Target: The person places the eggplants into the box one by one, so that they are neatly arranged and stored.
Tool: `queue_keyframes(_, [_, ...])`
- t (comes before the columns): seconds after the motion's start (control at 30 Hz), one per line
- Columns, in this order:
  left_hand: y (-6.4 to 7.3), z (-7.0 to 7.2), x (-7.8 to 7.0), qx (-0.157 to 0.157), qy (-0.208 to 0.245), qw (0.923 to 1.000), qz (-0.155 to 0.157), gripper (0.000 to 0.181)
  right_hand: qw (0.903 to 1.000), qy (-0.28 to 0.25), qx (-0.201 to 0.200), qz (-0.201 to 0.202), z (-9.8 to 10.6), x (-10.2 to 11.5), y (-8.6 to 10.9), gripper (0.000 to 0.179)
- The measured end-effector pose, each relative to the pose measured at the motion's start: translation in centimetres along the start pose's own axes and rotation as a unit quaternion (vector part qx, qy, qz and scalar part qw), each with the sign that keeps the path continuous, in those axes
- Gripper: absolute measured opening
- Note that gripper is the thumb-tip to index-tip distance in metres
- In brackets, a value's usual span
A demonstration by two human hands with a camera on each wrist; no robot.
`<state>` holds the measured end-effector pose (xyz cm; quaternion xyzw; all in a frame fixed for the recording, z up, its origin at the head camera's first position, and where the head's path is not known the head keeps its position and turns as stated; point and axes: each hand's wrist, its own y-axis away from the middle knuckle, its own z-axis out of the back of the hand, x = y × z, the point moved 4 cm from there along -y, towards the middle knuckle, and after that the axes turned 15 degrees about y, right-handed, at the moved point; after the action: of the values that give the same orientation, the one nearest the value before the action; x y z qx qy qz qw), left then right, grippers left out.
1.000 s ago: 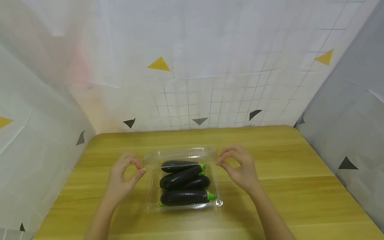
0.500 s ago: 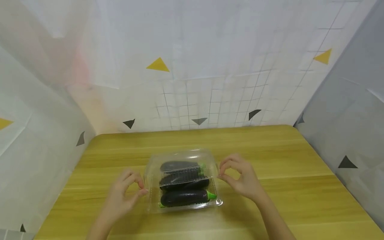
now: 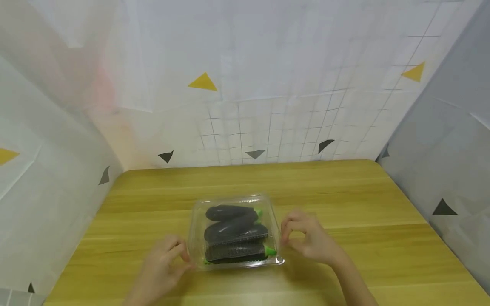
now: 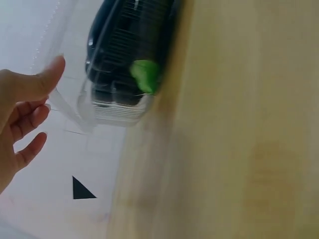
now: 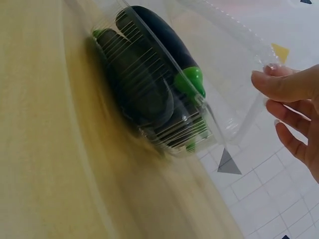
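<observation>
A clear plastic clamshell box (image 3: 279, 260) holds several dark eggplants (image 3: 229, 229) with green stem ends. Its hinged see-through lid (image 3: 199, 204) lies over them, tilted, with its near edge low above the box's front. My left hand (image 3: 162, 263) pinches the lid's left edge between thumb and fingers. At the right edge, my right hand (image 3: 308, 240) does the same. In the right wrist view, thumb and forefinger grip the lid's rim (image 5: 266, 67), other fingers loosely bent. The left wrist view shows the left thumb (image 4: 50, 74) on the lid, beside a green eggplant stem (image 4: 145, 75).
The box stands on a wood-grain table (image 3: 344, 204). A white sheet wall (image 3: 268, 85) with yellow and dark triangles rises behind the table's back edge, and more sheeting (image 3: 440, 170) flanks both sides.
Both hands have come down and toward me, swinging the lid from raised at the back to over the eggplants. The box and eggplants have stayed in place.
</observation>
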<state>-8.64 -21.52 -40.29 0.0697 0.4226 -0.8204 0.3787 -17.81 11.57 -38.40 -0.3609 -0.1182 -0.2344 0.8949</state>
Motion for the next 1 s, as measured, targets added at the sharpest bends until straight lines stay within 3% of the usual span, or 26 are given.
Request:
queue_keyframes(0.33, [1.4,-1.6,-0.2,0.014,-0.057,0.9978,0.03,0.035,0.9994,-0.001,0.028,-0.021,0.5,2.4,-0.2,0.031])
queue_keyframes(0.6, [2.0,-1.3,-0.3,-0.004,-0.071,0.9973,0.02,0.041,0.9987,-0.006,0.027,-0.043,-1.3,0.5,1.4,0.032])
queue_keyframes(0.73, [2.5,-1.4,-0.2,-0.007,-0.079,0.9968,0.011,0.032,0.9987,0.003,0.024,-0.046,-1.9,-0.4,2.2,0.034])
queue_keyframes(0.87, [2.7,-1.4,-0.2,-0.017,-0.083,0.9964,0.007,0.022,0.9994,0.013,0.017,-0.029,-2.3,-0.7,2.6,0.033])
queue_keyframes(1.0, [2.5,-1.2,-0.4,-0.037,-0.083,0.9958,-0.006,0.031,0.9995,0.025,0.009,-0.015,-2.4,-0.8,2.8,0.032])
